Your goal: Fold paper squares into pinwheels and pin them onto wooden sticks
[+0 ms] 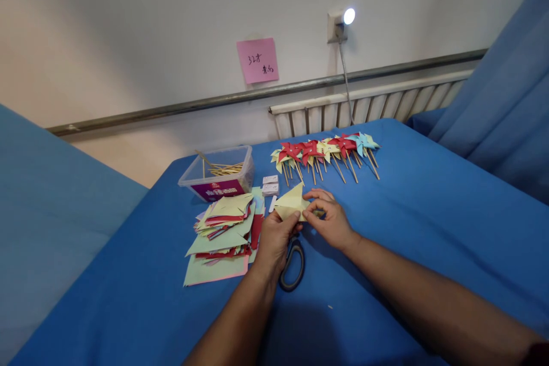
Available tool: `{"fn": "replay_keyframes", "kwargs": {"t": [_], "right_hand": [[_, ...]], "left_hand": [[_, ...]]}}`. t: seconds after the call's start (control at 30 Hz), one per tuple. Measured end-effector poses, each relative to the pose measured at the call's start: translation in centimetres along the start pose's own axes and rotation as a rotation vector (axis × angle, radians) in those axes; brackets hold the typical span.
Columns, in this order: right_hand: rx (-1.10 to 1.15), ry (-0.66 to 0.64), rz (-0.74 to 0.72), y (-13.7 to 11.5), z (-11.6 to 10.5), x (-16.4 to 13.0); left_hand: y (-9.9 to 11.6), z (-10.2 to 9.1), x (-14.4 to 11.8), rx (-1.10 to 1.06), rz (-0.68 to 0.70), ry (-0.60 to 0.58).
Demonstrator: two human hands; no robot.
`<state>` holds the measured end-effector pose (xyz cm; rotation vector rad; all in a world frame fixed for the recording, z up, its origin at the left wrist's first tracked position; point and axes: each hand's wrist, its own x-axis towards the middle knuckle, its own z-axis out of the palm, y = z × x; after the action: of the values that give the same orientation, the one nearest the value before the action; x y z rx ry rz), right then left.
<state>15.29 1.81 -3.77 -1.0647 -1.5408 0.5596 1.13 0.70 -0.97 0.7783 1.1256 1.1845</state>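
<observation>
A pale yellow piece of paper (290, 201), cut and partly bent up into points, is held between both hands above the blue tablecloth. My left hand (277, 235) pinches its lower edge with the thumb on top. On the right side, the fingers of my right hand (331, 222) are closed on a corner of the same paper. Beneath my left hand lies a pair of scissors (292, 267); its black handle loop shows and the blades are hidden. Left of the hands is a stack of coloured paper (223, 229) in yellow, red and green.
A clear plastic box (223, 174) with wooden sticks stands behind the stack. Small white boxes (270, 185) sit beside it. Finished pinwheels (326, 151) on sticks lie in a row at the back. A pink note (258, 61) hangs on the wall above a metal rail (206, 104).
</observation>
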Motion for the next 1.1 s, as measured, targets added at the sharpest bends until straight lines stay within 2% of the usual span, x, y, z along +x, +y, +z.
{"fn": "replay_keyframes", "kwargs": {"t": [0.17, 0.27, 0.37, 0.47, 0.53, 0.63, 0.73, 0.97, 1.1], "right_hand": [[0.124, -0.022, 0.061, -0.1, 0.1, -0.1], [0.353, 0.070, 0.255, 0.1, -0.2, 0.3], [0.586, 0.128, 0.460, 0.4, -0.6, 1.0], [0.775, 0.030, 0.617, 0.5, -1.2, 1.5], [0.865, -0.073, 0.665, 0.4, -1.4, 1.5], [0.867, -0.237, 0.635, 0.0, -1.6, 1.1], [0.805, -0.338, 0.578, 0.0, -1.4, 0.7], [0.691, -0.394, 0.517, 0.5, -0.9, 0.6], [0.603, -0.332, 0.500, 0.3, -0.7, 0.6]], "left_hand": [[0.2, -0.2, 0.1, 0.045, 0.044, 0.005], [0.7, -0.3, 0.1, 0.070, 0.050, 0.034], [1.3, -0.4, 0.0, 0.117, 0.022, 0.003], [1.8, -0.6, -0.1, 0.162, -0.042, -0.081], [2.3, -0.7, -0.3, 0.195, -0.072, -0.138], [2.8, -0.7, -0.6, 0.278, -0.061, -0.192], [3.1, -0.6, -0.8, 0.357, -0.038, -0.215], [2.8, -0.8, -0.5, 0.476, -0.002, -0.269], [2.6, -0.8, -0.4, 0.528, 0.030, -0.194]]}}
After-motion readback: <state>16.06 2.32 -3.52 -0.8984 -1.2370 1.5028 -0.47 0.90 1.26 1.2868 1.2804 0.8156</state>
